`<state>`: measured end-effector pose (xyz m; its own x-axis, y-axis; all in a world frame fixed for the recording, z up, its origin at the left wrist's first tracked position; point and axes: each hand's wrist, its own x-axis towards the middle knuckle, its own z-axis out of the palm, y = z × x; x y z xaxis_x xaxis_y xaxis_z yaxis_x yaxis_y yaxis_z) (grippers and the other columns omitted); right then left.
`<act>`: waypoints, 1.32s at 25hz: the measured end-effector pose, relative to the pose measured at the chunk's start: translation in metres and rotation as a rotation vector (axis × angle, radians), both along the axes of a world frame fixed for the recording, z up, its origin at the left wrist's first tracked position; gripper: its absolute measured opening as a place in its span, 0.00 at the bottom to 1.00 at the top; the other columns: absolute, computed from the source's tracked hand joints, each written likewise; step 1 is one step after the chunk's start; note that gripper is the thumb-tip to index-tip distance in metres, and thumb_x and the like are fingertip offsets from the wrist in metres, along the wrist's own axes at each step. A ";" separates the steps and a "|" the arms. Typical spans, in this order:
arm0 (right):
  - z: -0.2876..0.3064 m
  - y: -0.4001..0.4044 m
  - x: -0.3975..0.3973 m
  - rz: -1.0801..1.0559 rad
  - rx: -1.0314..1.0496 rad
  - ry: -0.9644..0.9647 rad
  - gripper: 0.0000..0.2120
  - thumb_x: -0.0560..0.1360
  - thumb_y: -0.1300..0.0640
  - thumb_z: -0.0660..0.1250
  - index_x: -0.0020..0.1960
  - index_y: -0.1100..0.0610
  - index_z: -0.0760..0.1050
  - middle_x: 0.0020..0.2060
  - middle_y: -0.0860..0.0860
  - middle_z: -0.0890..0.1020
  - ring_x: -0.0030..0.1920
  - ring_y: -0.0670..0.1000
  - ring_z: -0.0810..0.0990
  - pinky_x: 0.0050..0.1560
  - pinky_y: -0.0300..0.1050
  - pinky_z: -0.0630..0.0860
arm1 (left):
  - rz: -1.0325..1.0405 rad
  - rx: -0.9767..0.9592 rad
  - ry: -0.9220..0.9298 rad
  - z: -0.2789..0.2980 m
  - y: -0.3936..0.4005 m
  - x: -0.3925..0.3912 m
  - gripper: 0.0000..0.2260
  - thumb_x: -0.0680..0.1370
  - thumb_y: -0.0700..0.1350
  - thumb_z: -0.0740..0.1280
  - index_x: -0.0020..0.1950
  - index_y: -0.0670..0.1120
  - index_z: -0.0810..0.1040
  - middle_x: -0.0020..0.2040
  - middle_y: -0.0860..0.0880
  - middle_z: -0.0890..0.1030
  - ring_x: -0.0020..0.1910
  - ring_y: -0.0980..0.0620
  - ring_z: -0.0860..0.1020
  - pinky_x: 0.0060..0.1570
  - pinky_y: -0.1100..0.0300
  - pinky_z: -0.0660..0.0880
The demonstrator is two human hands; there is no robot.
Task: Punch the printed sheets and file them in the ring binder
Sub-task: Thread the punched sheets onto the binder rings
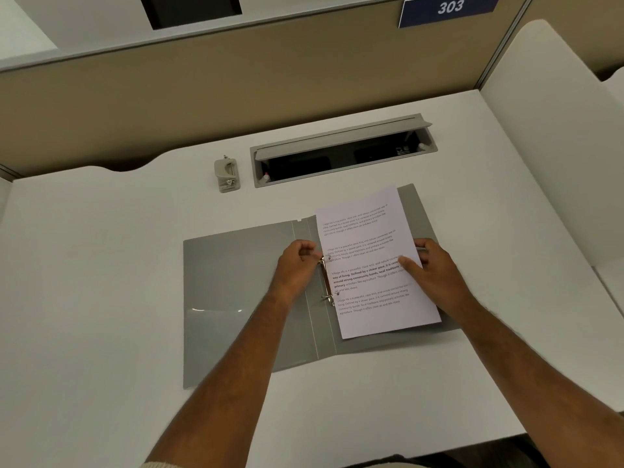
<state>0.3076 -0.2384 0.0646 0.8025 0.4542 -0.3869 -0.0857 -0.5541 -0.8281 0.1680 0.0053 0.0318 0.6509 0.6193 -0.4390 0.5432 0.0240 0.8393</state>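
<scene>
I saw left hand (299, 265) curled at the ring mechanism (327, 282), right hand (430, 268) pinching sheets (368, 261). Best: align punched holes squarely over both rings before closing.

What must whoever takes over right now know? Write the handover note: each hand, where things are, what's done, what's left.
Left hand: fingers curled at the upper metal ring of the open grey ring binder.
Right hand: gripping the right edge of the white printed sheets.
Sheets lie on the binder's right half, punched holes at the rings. Grey hole punch stands behind on the white desk.
Done: punching.
Left: seat sheets, shut rings, close binder.
</scene>
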 end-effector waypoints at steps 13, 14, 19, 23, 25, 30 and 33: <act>-0.018 0.042 -0.027 0.663 -0.245 -0.215 0.34 0.74 0.48 0.74 0.75 0.49 0.63 0.70 0.48 0.70 0.68 0.51 0.70 0.69 0.54 0.72 | -0.681 0.462 0.259 0.006 0.008 -0.040 0.50 0.70 0.61 0.78 0.83 0.50 0.55 0.83 0.50 0.56 0.83 0.48 0.52 0.79 0.51 0.51; -0.021 0.050 -0.030 0.700 -0.262 -0.213 0.36 0.74 0.49 0.75 0.77 0.47 0.61 0.70 0.48 0.70 0.69 0.51 0.69 0.70 0.55 0.71 | -0.687 0.469 0.264 0.004 0.008 -0.040 0.49 0.70 0.61 0.77 0.83 0.50 0.54 0.84 0.50 0.56 0.83 0.48 0.51 0.80 0.52 0.48; -0.030 0.075 -0.027 0.757 -0.285 -0.147 0.46 0.71 0.46 0.77 0.80 0.41 0.52 0.68 0.48 0.73 0.62 0.50 0.74 0.65 0.53 0.74 | -0.659 0.407 0.243 0.007 0.003 -0.039 0.45 0.73 0.57 0.77 0.83 0.51 0.56 0.84 0.50 0.56 0.83 0.48 0.48 0.80 0.48 0.45; -0.037 0.074 -0.021 0.759 -0.256 -0.123 0.46 0.71 0.45 0.77 0.79 0.37 0.52 0.66 0.47 0.73 0.58 0.49 0.76 0.60 0.51 0.78 | -0.648 0.389 0.257 0.012 0.000 -0.036 0.45 0.73 0.57 0.77 0.83 0.52 0.56 0.84 0.51 0.55 0.83 0.47 0.47 0.80 0.46 0.47; -0.040 0.072 -0.019 0.764 -0.244 -0.111 0.45 0.71 0.45 0.76 0.78 0.36 0.53 0.66 0.47 0.72 0.58 0.48 0.75 0.60 0.50 0.78 | -0.643 0.390 0.258 0.010 0.001 -0.035 0.45 0.72 0.57 0.77 0.83 0.52 0.56 0.84 0.51 0.56 0.83 0.47 0.48 0.80 0.47 0.47; -0.049 0.071 -0.018 0.746 -0.210 -0.105 0.44 0.71 0.46 0.76 0.79 0.38 0.55 0.66 0.47 0.72 0.57 0.47 0.75 0.61 0.47 0.78 | -0.620 0.390 0.256 0.002 0.004 -0.036 0.44 0.72 0.58 0.78 0.82 0.53 0.59 0.83 0.52 0.57 0.83 0.49 0.51 0.80 0.47 0.48; -0.054 0.073 -0.015 0.745 -0.213 -0.123 0.44 0.71 0.46 0.77 0.78 0.38 0.55 0.65 0.46 0.73 0.56 0.47 0.76 0.57 0.42 0.78 | -0.593 0.373 0.240 0.002 0.005 -0.034 0.43 0.71 0.57 0.79 0.81 0.54 0.62 0.83 0.53 0.59 0.83 0.49 0.53 0.81 0.46 0.51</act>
